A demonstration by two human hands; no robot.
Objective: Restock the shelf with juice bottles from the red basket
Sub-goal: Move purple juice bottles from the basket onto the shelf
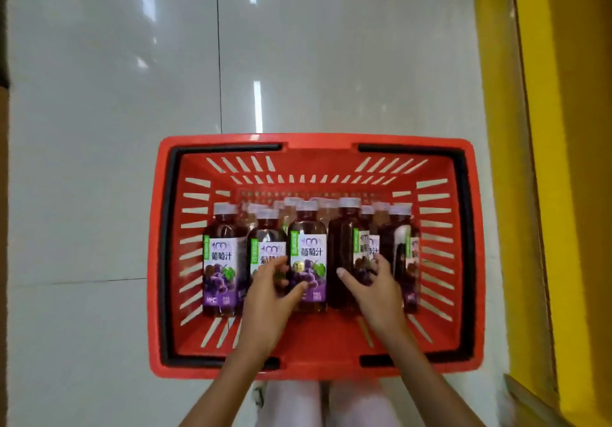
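Note:
A red basket (pixel 318 143) sits on the floor below me, holding several dark grape juice bottles with white caps and purple labels, lying side by side. My left hand (pixel 270 297) wraps its fingers around the second bottle from the left (pixel 267 244). My right hand (pixel 376 289) curls around a bottle right of the middle (pixel 344 248). Both bottles still rest in the basket. A bottle with its label facing up (pixel 308 254) lies between my hands. The outermost bottle (pixel 220 254) lies at the left.
The basket has black handles (pixel 167 254) folded down along its rim. Glossy white floor tiles (pixel 116 112) spread to the left and ahead. A yellow shelf base (pixel 563 161) runs along the right side. My knees show just under the basket.

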